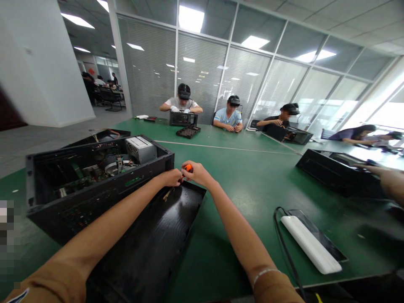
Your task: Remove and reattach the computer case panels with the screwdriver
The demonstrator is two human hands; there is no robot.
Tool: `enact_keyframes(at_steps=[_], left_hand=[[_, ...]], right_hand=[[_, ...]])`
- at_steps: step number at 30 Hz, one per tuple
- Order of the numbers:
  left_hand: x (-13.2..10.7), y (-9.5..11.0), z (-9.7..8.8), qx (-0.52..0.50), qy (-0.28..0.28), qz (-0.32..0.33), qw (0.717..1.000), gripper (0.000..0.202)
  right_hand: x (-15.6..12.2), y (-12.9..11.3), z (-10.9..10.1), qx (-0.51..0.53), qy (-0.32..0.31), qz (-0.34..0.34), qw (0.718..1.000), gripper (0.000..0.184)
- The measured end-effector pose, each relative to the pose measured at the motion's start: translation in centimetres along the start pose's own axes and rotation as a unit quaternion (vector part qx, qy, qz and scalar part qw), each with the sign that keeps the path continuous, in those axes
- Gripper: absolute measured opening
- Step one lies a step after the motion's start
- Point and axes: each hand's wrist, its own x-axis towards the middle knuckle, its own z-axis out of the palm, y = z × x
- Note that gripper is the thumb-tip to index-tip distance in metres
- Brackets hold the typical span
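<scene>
My right hand (195, 171) is closed around a screwdriver (189, 168) with an orange and black handle. Close against it, my left hand (173, 177) is closed too, and what its fingers pinch is too small to make out. Both hands are over the far end of a black side panel (151, 227) lying flat on the table. A few small brassy pieces (167, 194), perhaps screws, rest on the panel near my left hand. To the left stands an opened black computer case (104, 185) with a silver power supply (141, 150), a fan and circuit boards inside.
The green table (233, 189) carries a white power strip (311, 244) with a black cable, beside a dark flat device (322, 233). Another black case (334, 172) and a co-worker's blurred arm (391, 179) are at right. Several people sit across the table.
</scene>
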Motion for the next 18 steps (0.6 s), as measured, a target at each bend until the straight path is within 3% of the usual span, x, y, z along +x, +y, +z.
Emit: enact_keyframes(at_steps=[7, 14, 18], left_hand=[[0.5, -0.3, -0.1, 0.016, -0.016, -0.007, 1.0, 0.014], [0.5, -0.5, -0.1, 0.02, -0.016, 0.001, 1.0, 0.016], [0.8, -0.7, 0.3, 0.015, -0.016, -0.006, 1.0, 0.014]], right_hand=[[0.0, 0.0, 0.2, 0.031, -0.003, 0.025, 0.999, 0.018], [-0.1, -0.9, -0.2, -0.014, -0.027, -0.022, 0.999, 0.016], [0.1, -0.6, 0.2, -0.042, 0.001, -0.034, 0.999, 0.018]])
